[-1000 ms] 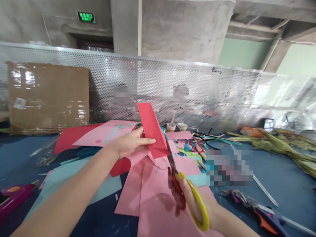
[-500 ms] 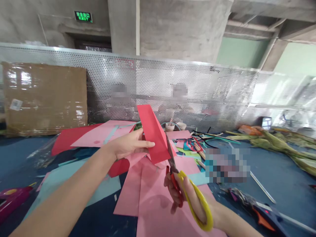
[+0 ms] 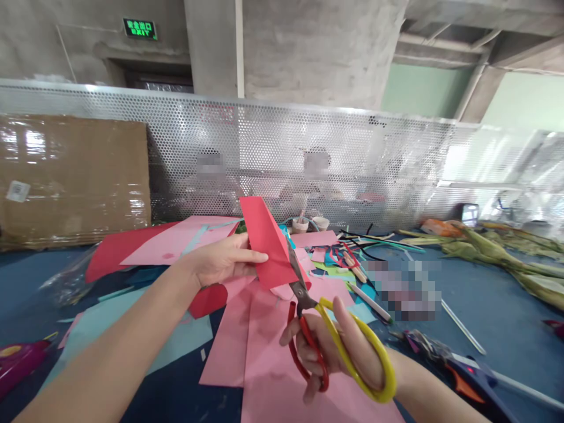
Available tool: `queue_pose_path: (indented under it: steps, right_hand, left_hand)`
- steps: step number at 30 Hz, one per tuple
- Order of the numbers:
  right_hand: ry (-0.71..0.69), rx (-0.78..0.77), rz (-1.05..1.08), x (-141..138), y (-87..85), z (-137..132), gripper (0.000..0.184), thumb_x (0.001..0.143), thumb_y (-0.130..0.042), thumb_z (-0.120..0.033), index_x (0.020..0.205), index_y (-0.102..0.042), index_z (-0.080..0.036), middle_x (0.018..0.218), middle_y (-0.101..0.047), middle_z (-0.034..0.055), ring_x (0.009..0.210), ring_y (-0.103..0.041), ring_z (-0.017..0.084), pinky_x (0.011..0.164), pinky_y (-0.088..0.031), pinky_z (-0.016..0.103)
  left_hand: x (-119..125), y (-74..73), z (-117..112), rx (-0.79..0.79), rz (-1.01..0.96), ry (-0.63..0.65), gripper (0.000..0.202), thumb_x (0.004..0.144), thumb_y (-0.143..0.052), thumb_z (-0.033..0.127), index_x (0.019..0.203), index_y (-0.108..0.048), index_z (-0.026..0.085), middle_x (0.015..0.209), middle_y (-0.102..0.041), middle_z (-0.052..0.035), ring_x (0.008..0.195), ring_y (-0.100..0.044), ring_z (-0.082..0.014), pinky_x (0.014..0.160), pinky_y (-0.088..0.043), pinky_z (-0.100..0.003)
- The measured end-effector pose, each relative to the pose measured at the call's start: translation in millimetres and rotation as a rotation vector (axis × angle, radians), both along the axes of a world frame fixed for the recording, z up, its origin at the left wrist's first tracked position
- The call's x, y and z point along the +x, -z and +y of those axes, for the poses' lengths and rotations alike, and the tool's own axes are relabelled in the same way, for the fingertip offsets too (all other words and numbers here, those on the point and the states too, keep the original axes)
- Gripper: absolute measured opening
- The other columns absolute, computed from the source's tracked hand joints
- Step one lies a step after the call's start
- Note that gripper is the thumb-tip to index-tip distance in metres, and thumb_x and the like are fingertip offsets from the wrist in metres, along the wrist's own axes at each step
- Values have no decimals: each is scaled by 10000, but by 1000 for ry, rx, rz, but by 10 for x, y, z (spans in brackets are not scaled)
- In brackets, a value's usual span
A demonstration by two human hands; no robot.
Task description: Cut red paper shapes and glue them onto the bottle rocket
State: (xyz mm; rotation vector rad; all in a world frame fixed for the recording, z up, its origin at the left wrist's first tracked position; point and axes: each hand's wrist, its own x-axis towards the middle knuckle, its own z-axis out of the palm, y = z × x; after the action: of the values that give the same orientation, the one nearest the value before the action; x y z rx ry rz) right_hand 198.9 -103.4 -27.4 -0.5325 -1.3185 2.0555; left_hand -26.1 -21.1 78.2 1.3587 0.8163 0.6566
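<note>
My left hand (image 3: 229,258) pinches the left edge of a folded piece of red paper (image 3: 269,249), thumb on its front face. The paper is held upright in the air above the table. My right hand (image 3: 330,349) grips scissors (image 3: 304,296) with one yellow and one red handle. The handles are spread apart, and the blades point up and away, against the paper's right side. Part of the blades is hidden by the paper. Beneath both hands lie sheets of pink paper (image 3: 277,364).
Light blue paper (image 3: 176,346) and a magenta glue gun (image 3: 22,364) lie at the left. A dark blue glue gun (image 3: 467,376) and a white marker (image 3: 370,302) lie at the right. Corn husks (image 3: 489,258) stretch along the far right. A perforated metal panel (image 3: 185,129) stands behind, beside a cardboard box (image 3: 74,176).
The scissors' handles have spread wider apart in my right hand. My left hand and the red paper sit slightly lower and further left in view; the whole view has shifted a little too.
</note>
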Motion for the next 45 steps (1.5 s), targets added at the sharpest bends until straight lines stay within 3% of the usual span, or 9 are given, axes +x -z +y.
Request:
queue_pose_path:
  steps: [6, 12, 21, 26, 31, 37, 45]
  right_hand:
    - [-27, -97, -153, 30, -184, -14, 926, 637, -341, -974, 864, -694, -148, 627, -413, -36, 518, -401, 91, 544, -541, 261]
    - [57, -104, -230, 44, -153, 0, 869, 671, -361, -948, 893, -676, -169, 637, -410, -35, 522, -430, 106, 659, -566, 350]
    - [7, -157, -249, 28, -110, 6, 923, 712, -227, -946, 849, -680, -153, 607, -424, -30, 504, -458, 121, 680, -549, 382]
    - [165, 36, -228, -24, -25, -34, 748, 761, -359, -885, 878, -657, -209, 633, -437, -35, 515, -447, 130, 739, -517, 385]
    - [271, 302, -391, -34, 30, -49, 701, 851, -293, -820, 909, -627, -206, 633, -429, -36, 545, -414, 130, 609, -416, 303]
    - [282, 332, -359, -70, 70, -40, 751, 816, -280, -859, 922, -585, -182, 644, -385, -44, 533, -418, 120, 565, -506, 303]
    - [369, 360, -346, -126, 185, 1, 804, 732, -259, -930, 862, -549, -191, 598, -386, -54, 435, -388, 96, 411, -415, 239]
  left_hand:
    - [-24, 36, 39, 24, 86, 12, 375, 740, -790, 182, 1087, -651, 210, 1115, -721, -37, 1114, -645, -235, 893, -537, -338]
    - [-33, 60, 67, 60, 81, -21, 371, 771, -756, 192, 1123, -641, 216, 1168, -706, -45, 1111, -648, -226, 872, -544, -317]
    - [-38, 60, 46, 38, 182, 14, 359, 737, -755, 194, 1085, -668, 222, 1069, -733, -34, 1033, -672, -233, 822, -547, -331]
    - [-20, 93, 49, 17, 150, 64, 335, 725, -786, 229, 1041, -676, 208, 1118, -725, -53, 1107, -648, -256, 868, -541, -344]
    - [-20, 90, 35, 20, 129, 106, 379, 735, -791, 237, 1086, -655, 199, 1165, -711, -73, 1102, -654, -254, 879, -547, -353]
    - [-29, 86, 26, 17, 134, 165, 354, 729, -800, 254, 1047, -658, 190, 1111, -724, -74, 1004, -686, -234, 841, -560, -348]
    - [-17, 82, 12, 54, 118, 157, 281, 750, -792, 244, 997, -663, 210, 1003, -717, -25, 1049, -660, -233, 740, -543, -280]
